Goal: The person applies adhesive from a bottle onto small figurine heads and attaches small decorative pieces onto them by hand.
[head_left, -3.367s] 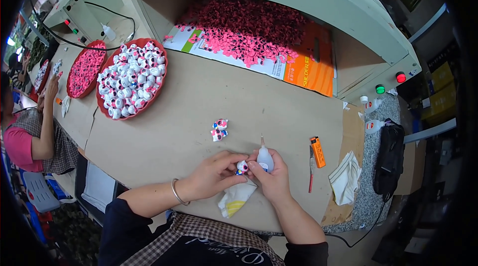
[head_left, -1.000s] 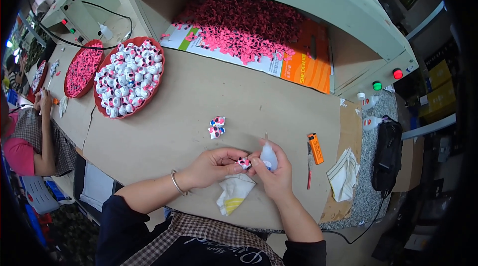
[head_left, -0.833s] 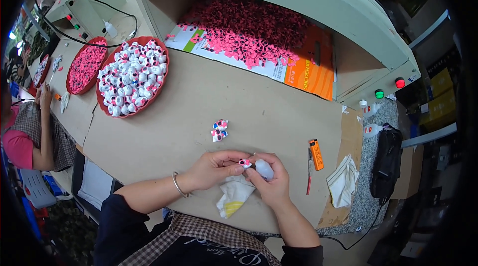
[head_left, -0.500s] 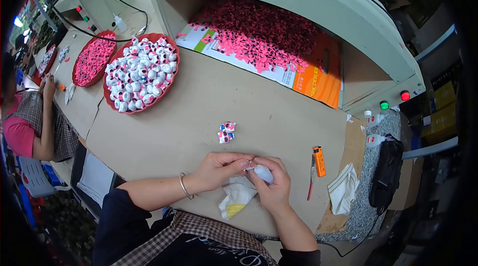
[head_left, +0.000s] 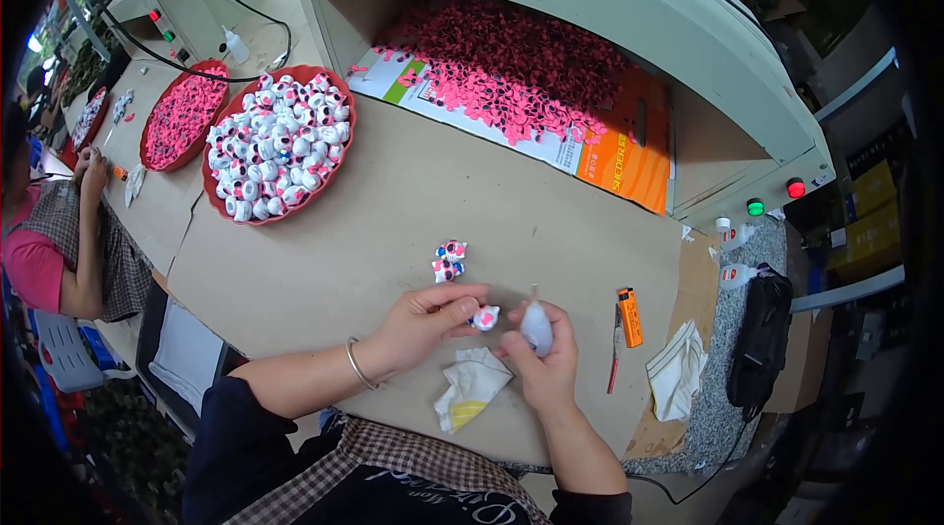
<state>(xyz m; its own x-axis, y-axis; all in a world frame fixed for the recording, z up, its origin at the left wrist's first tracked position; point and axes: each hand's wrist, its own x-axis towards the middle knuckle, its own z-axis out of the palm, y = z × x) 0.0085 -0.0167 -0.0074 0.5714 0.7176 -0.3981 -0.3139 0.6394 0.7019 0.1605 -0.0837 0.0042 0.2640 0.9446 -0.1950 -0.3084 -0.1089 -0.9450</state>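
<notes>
Between the thumb and fingers of my left hand (head_left: 425, 326) is a small white-and-pink figurine head (head_left: 485, 318) with pointed ears. My right hand (head_left: 546, 356) grips a small whitish squeeze bottle (head_left: 537, 328), its thin nozzle pointing up and away from me. The bottle and the figurine head are a short gap apart. Just beyond my left fingers, two similar painted heads (head_left: 448, 260) in white, pink and blue rest side by side on the tabletop (head_left: 354, 260). A white cloth with a yellow edge (head_left: 470, 389) lies below my hands.
A red scalloped basin (head_left: 344, 146) full of white heads stands left, beside a basin of pink pieces (head_left: 184, 117). Pink pieces (head_left: 521, 102) heap inside the pale green cabinet (head_left: 708, 63). Right lie an orange cutter (head_left: 630, 317), a red pen-like tool (head_left: 614, 368) and a cloth (head_left: 677, 373). A co-worker (head_left: 59, 260) sits left.
My hands have moved apart. The bottle in my right hand has come away from the figurine head and now tilts upright, while the head in my left hand has come into clear view.
</notes>
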